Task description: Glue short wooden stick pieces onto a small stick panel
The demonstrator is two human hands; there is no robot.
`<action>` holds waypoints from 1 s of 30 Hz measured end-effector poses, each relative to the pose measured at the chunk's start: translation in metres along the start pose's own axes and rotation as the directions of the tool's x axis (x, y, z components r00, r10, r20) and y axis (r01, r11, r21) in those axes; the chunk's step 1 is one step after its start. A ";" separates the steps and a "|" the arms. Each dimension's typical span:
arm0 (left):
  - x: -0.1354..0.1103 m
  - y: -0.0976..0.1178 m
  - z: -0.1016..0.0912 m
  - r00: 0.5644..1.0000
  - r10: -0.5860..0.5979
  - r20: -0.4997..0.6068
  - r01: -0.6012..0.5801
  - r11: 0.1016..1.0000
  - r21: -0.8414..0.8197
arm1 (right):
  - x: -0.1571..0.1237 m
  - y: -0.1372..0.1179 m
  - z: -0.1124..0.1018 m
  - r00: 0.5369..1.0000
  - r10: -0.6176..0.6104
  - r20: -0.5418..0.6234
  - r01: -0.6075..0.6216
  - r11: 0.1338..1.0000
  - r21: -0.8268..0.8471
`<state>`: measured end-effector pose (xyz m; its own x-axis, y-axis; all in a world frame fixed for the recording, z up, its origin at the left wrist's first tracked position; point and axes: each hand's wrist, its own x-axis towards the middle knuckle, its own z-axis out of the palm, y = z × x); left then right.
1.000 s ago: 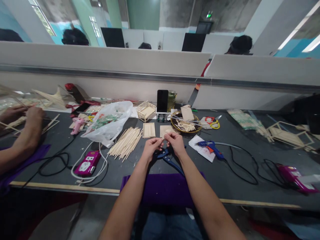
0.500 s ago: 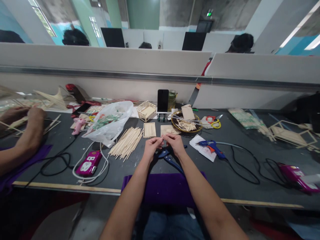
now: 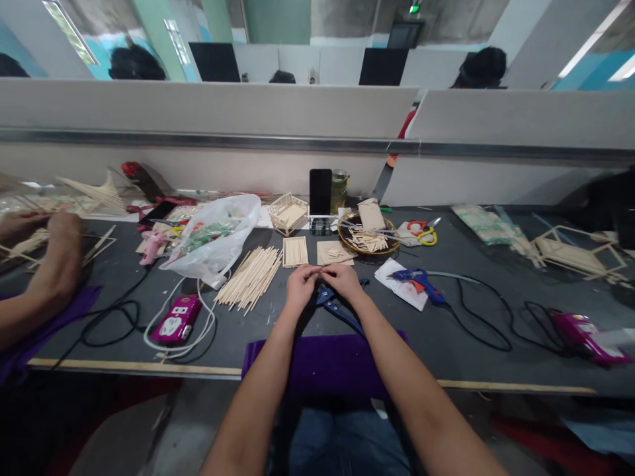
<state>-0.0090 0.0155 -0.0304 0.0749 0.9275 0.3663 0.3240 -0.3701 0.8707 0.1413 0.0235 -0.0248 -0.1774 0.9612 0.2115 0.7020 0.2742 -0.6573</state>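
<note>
The left hand [image 3: 300,288] and right hand [image 3: 344,280] meet at the fingertips; whether they pinch anything, I cannot tell. The cutter [image 3: 327,297] lies just beneath, between the wrists, its handles slanting toward the nearer right forearm.

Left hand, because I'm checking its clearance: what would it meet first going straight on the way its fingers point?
The left hand would probably meet the right hand first; their fingertips are so close that any gap is hard to judge.
</note>
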 end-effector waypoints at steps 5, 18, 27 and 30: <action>-0.002 0.002 0.000 0.996 0.037 0.078 -0.053 0.977 0.206 | 0.001 0.004 0.002 0.999 0.030 0.018 -0.030 0.999 -0.044; -0.004 0.007 0.003 0.984 0.085 0.154 -0.131 0.938 0.320 | 0.003 0.005 0.001 0.995 0.095 -0.015 -0.094 0.994 0.059; -0.003 0.011 0.001 0.999 -0.018 -0.037 0.024 0.987 0.157 | 0.001 -0.002 -0.009 0.990 0.135 -0.040 -0.103 0.888 0.448; -0.002 0.014 0.001 0.998 -0.049 -0.027 0.052 0.992 0.119 | -0.002 -0.011 -0.015 0.983 0.183 -0.015 -0.127 0.737 0.664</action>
<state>-0.0037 0.0081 -0.0194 0.0338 0.9428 0.3318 0.4375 -0.3124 0.8432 0.1444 0.0184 -0.0068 -0.0358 0.9945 0.0987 0.0813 0.1013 -0.9915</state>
